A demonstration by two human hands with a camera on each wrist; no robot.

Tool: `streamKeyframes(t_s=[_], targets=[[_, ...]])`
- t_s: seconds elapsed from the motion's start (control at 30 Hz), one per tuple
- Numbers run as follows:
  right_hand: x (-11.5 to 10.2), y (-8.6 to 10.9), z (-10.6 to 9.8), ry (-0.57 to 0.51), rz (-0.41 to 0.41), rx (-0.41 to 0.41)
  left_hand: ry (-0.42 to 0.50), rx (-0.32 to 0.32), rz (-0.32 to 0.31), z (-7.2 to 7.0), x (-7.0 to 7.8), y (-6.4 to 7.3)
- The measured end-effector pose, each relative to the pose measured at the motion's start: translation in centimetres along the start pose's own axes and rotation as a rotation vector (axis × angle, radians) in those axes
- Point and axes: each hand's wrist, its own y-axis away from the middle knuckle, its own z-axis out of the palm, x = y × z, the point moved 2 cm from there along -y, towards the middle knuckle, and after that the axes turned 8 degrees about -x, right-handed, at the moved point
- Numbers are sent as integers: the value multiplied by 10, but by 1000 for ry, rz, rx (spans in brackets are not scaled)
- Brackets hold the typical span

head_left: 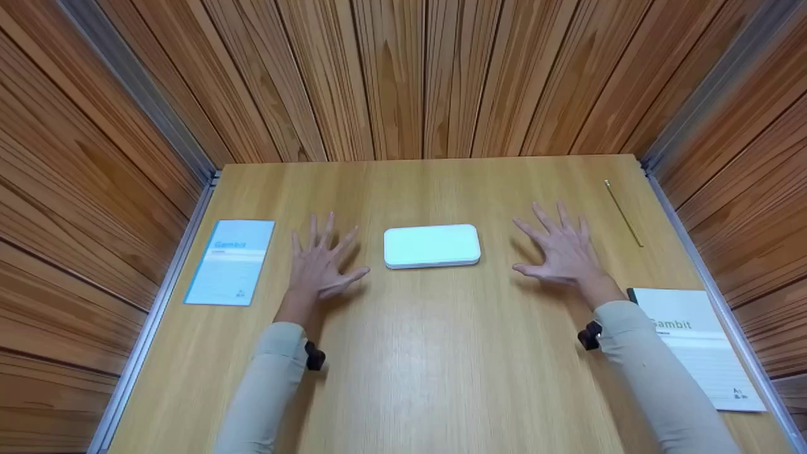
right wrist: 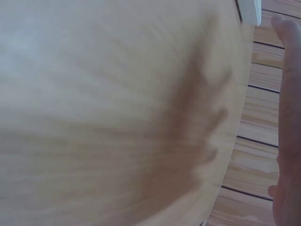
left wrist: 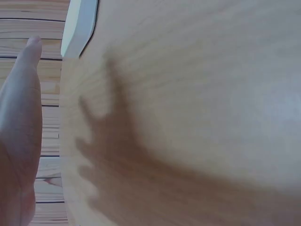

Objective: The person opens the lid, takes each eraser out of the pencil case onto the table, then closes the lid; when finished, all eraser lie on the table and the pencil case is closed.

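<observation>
Between the two hands lies a flat white case (head_left: 432, 246) with rounded corners, its kind not shown. My left hand (head_left: 320, 268) hovers over the table to its left, fingers spread wide and holding nothing. On the other side my right hand (head_left: 561, 251) is held likewise, its fingers splayed above the wood. Each wrist view shows a hand's shadow on the table, with part of the left hand (left wrist: 19, 127) and of the right hand (right wrist: 289, 122) at the edge. A corner of the white case shows in the left wrist view and in the right wrist view.
A light blue notebook (head_left: 230, 261) lies at the left of the wooden table (head_left: 416, 378). At the right is a white notebook (head_left: 700, 347), partly under the right sleeve. A thin gold stick (head_left: 624, 213) lies at the back right. Wood-panelled walls (head_left: 403, 82) enclose the table.
</observation>
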Motion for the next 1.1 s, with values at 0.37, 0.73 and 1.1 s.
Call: streamKeyframes(t_s=[0.37,0.73,1.1], targets=[[-21,-16,1,-3,-53,-6,68,29,45,1,20,-13],[-46,-37,-7,-59,-136,21,225,58,52,3,32,-31],[-76,-57,-1,-221,-195,6,435,78,151,13,52,-48]])
